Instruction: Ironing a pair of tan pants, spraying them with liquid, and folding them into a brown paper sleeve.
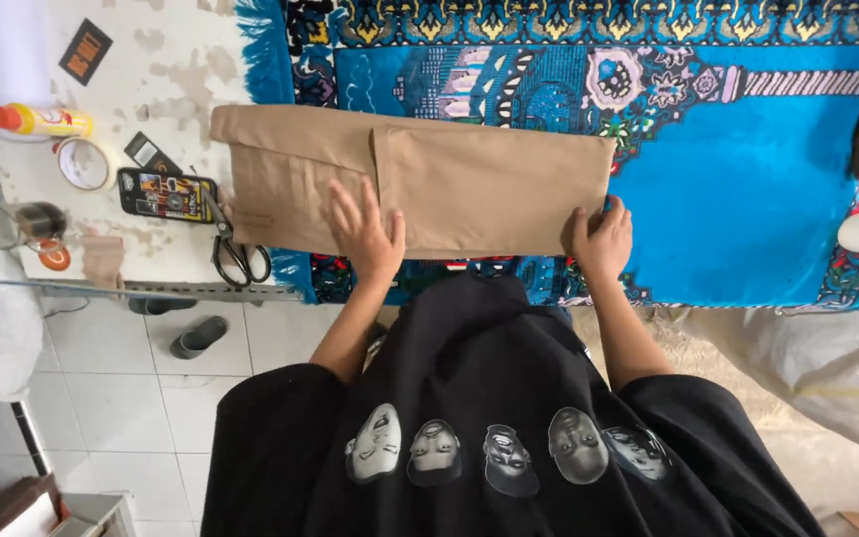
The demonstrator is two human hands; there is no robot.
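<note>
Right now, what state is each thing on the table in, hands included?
Tan garment: folded flat, lying partly on the blue rug.
Left hand: open, palm pressed on the garment.
Right hand: fingers curled over the garment's right edge.
Scissors: closed, lying flat.
Tape roll: lying flat.
Yellow bottle: on its side, capped.
Phone: lying flat.

a white, stained table (181, 60) carries a blue patterned rug (748, 179) spread over its right part. folded tan cloth (420, 184) lies half on the rug. left of the cloth: scissors (236, 249), a phone (166, 194), a tape roll (85, 164), a yellow bottle (42, 120), a glass (17, 224).
</note>
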